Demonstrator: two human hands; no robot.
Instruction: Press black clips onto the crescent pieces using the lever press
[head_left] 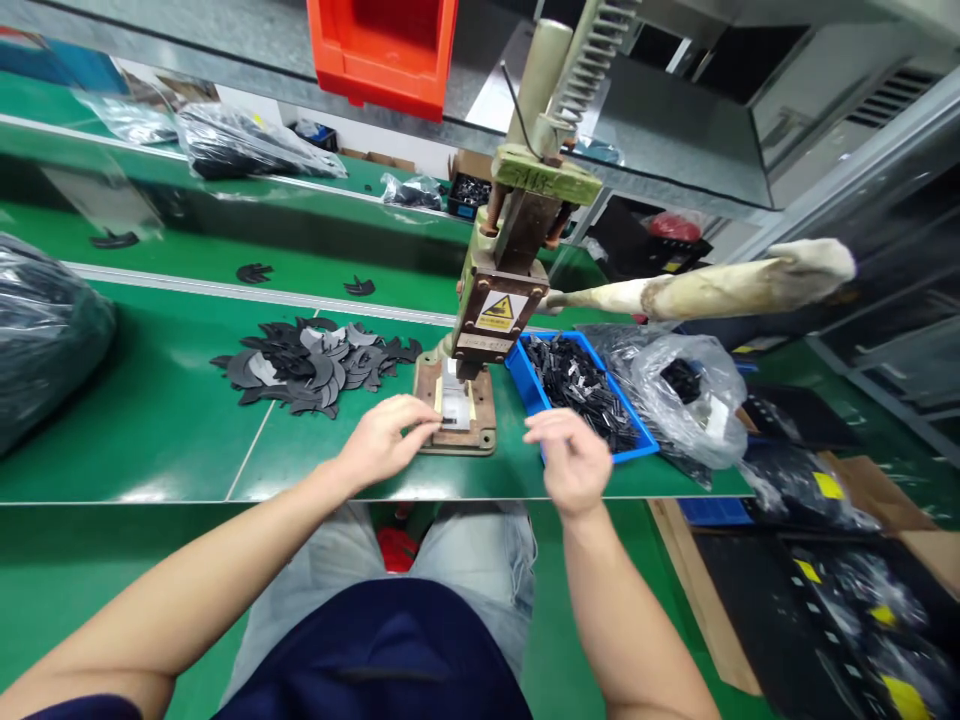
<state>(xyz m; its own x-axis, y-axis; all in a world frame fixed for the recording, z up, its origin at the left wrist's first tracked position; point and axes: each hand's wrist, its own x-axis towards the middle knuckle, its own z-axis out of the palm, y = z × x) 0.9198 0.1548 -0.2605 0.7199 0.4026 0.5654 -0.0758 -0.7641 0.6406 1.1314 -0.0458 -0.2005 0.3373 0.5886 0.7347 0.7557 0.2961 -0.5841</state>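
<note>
A hand press [504, 290] stands on the green bench [150, 420], with a small grey and black part [454, 408] lying on its rusty base plate [484, 440]. My left hand [384, 440] rests at the plate's left edge, fingers curled, fingertips touching that part. My right hand [571, 455] hovers just right of the plate, by the near corner of a blue tray [525, 385] of small black parts; its fingers are curled down and I cannot see anything in them. The press's padded lever [720, 285] sticks out to the right.
A heap of flat black crescent-shaped pieces [315, 365] lies left of the press. A clear bag of black parts [686, 395] sits right of the tray, a dark bag [41, 335] at the far left. An orange bin [382, 50] hangs on the shelf above. Boxes of bagged parts [825, 560] stand at lower right.
</note>
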